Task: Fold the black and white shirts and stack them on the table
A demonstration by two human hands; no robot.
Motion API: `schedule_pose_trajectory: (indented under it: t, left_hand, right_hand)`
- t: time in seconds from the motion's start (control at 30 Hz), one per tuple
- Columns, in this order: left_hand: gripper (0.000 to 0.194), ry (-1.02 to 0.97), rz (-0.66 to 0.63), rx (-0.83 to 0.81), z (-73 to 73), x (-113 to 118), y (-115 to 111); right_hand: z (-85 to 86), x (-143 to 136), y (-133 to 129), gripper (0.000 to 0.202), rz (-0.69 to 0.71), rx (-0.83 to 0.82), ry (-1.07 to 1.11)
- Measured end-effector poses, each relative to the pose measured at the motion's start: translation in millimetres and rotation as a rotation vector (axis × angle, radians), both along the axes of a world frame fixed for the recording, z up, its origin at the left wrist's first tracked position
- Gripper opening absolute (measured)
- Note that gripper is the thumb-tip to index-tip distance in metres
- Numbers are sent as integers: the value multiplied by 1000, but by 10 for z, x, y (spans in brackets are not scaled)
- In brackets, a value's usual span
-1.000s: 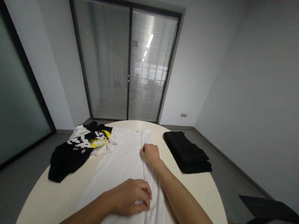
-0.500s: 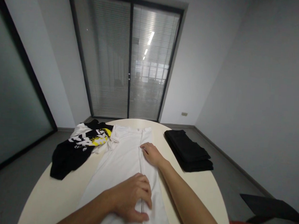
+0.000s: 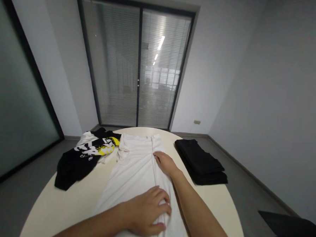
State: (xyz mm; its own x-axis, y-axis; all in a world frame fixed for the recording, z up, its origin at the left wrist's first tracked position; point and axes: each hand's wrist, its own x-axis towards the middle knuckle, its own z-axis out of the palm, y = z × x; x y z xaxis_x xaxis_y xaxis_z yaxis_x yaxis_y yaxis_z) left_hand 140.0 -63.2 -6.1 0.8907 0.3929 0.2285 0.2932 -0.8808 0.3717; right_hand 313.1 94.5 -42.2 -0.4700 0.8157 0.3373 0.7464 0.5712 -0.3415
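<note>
A long white garment (image 3: 129, 180) lies flat across the table, with a lengthwise fold near its right side and slanting creases in its cloth. My left hand (image 3: 150, 212) rests on the near part of it, fingers bent and thumb drawn in, gripping the fold. Farther out, my right hand (image 3: 166, 163) pinches the same fold between thumb and fingers. The fingertips of both hands are partly hidden, and the near end of the garment runs out of view.
A black T-shirt (image 3: 77, 163) with a white and yellow print lies bunched at the left, against the white cloth. Folded black clothes (image 3: 199, 161) sit at the right of the round table (image 3: 49, 212). A black and red chair (image 3: 290, 224) stands at the lower right.
Both hands have shifted a little to the right, and the garment's fold has come along with them. Slanting creases now show in the white cloth. The other clothes lie as before.
</note>
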Motion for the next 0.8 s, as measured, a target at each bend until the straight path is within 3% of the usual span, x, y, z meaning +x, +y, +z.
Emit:
schedule_pose_trajectory:
  t: [0.1,0.2,0.3,0.4,0.53,0.67,0.8]
  left_hand:
    - [37,3,-144,8,29,-13,-68]
    - [34,-11,-163,-29,24,-51,-144]
    - [43,4,-71,-72,49,-102,-175]
    - [56,61,111,-122,112,-177,-92]
    - [30,89,389,-101,108,-312,121]
    - [52,155,433,-91,-51,-416,207]
    - [64,191,406,-110,-179,-428,174]
  right_hand:
    - [-24,70,6,34,66,-18,54]
    - [8,149,0,33,98,13,2]
    - [148,176,-45,30,19,28,-106]
    - [362,103,-182,19,-133,-17,-190]
    - [556,-73,-511,36,-255,-188,-302]
    - [530,-151,-797,28,-211,-217,-327]
    - [437,-32,-834,13,-197,-238,-143]
